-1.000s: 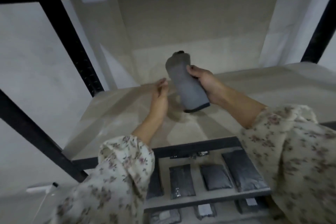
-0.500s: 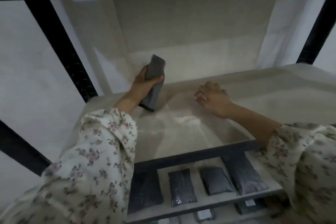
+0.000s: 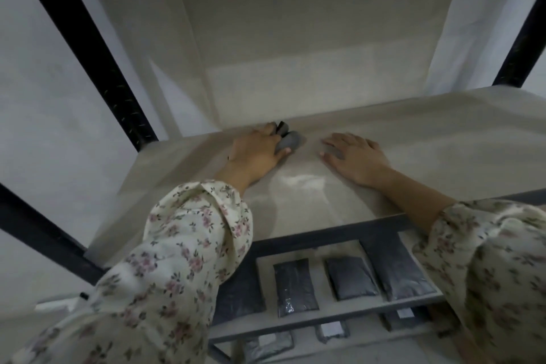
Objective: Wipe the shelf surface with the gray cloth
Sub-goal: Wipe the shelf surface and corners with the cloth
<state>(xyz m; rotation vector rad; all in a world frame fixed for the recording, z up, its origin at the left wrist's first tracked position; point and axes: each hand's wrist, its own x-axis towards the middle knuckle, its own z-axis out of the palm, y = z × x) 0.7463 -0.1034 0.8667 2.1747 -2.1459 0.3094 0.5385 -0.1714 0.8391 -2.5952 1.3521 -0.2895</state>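
Note:
The gray cloth [image 3: 288, 140] lies bunched on the pale beige shelf surface [image 3: 413, 139], near its back left. My left hand [image 3: 257, 151] covers most of it, fingers curled round it and pressing it down onto the shelf. My right hand [image 3: 354, 156] lies flat on the shelf a short way to the right of the cloth, fingers spread and holding nothing. Only the far end of the cloth shows past my left fingers.
Black metal uprights [image 3: 97, 62] frame the shelf at left and right [image 3: 523, 47]. A dark front rail [image 3: 339, 233] edges the shelf. On the lower shelf lie several dark flat packets [image 3: 295, 287]. Beige sheeting backs the unit.
The cloth passed from my right hand to my left, then came down from upright onto the shelf near the back. My right hand flattened onto the surface.

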